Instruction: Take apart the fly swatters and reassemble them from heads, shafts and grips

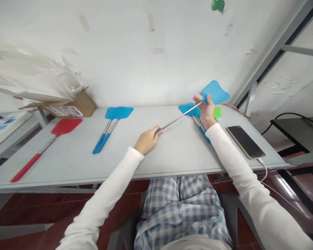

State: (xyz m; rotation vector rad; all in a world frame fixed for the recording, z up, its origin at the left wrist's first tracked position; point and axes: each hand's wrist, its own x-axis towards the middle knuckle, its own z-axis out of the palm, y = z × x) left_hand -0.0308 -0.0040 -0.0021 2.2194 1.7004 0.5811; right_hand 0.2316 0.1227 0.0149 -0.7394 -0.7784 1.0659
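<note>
A blue fly swatter (215,93) with a thin metal shaft is held slantwise above the table in both hands. My left hand (147,140) is closed around its blue handle, which the fingers mostly hide. At the neck, just below the head, my right hand (208,110) grips it with the thumb in front, some fingers spread behind. Beneath the right hand lie more blue swatters (187,108), partly covered by hand and sleeve, and a green swatter (217,112) peeks out beside the wrist. Two blue swatters (119,113) lie side by side left of centre.
A red swatter (66,127) lies at the table's left. Behind it stands an opened cardboard box (85,104) near white wrapping. On the right, a phone (246,141) is plugged into a white cable (264,168). The grey table (156,166) meets a white wall.
</note>
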